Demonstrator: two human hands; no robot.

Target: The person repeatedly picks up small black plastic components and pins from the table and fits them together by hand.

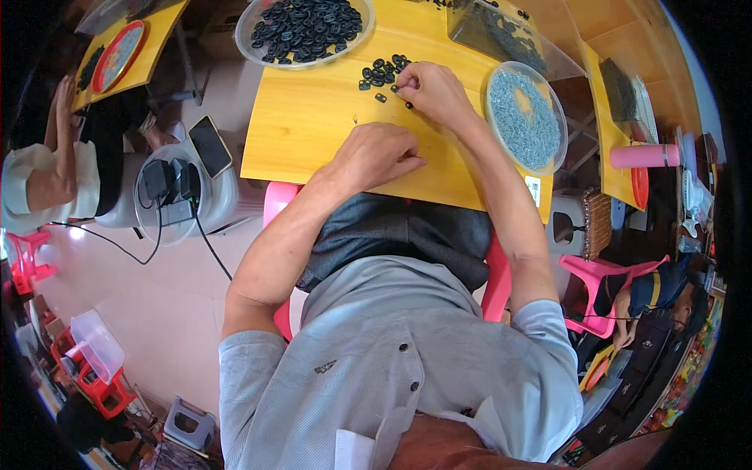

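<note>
My right hand (433, 92) rests on the yellow wooden table (313, 125) with its fingertips pinched on a small black part at the edge of a loose heap of small black parts (381, 72). My left hand (377, 154) lies nearer the table's front edge, its fingers curled together; whether anything is in them is hidden. A clear round dish of black parts (304, 28) stands beyond the heap. To the right of my right hand is a clear round dish of small grey metal pieces (525, 116).
A clear bag of dark parts (493, 33) lies at the back right. On the left, a phone (209, 145) and chargers sit on a white round appliance (176, 192). Another person (47, 168) sits far left at a second yellow table. Pink stools stand around.
</note>
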